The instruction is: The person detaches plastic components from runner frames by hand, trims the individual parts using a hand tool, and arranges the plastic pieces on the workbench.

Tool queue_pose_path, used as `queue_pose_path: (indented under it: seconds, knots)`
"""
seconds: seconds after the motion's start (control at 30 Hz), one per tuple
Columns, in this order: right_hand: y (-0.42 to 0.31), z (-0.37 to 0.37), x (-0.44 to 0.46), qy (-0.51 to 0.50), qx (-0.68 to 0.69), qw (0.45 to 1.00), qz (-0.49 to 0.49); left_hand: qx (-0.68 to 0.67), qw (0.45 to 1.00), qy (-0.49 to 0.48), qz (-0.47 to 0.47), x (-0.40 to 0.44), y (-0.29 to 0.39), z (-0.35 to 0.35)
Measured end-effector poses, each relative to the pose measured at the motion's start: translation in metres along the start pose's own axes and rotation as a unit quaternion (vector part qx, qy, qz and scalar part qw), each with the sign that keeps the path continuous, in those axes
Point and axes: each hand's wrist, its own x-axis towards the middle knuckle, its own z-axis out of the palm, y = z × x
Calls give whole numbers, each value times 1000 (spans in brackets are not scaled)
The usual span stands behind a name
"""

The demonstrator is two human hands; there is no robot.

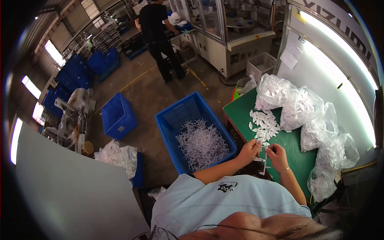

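Over the green table [294, 148], my left hand [250, 150] and my right hand [279, 158] are close together with fingers pinched. Between them is a small white plastic piece with a thin stem [265, 163] that hangs down from the fingertips; its exact shape is partly hidden. Both hands appear closed on this piece. Just beyond my fingers lies a loose pile of flat white plastic parts [265, 125]. To the left of the table stands a large blue bin [168, 138], holding a heap of thin, branching white plastic runners [202, 145].
Clear bags of white parts [302, 108] line the table's right side. A second blue bin [119, 116] and a plastic-covered bundle [118, 158] are on the left. A co-worker in dark clothes [154, 30] stands near a machine [228, 52]. A lit panel [320, 72] rises at right.
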Motion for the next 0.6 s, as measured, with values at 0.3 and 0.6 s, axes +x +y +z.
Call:
queue_pose_path:
  seconds: [0.3, 0.6]
  knots:
    - [-1, 1, 2, 2, 73, 996, 47, 19, 999, 22, 16, 2, 6, 4]
    - [24, 14, 8, 16, 271, 960, 72, -91, 994, 55, -25, 6, 5, -5]
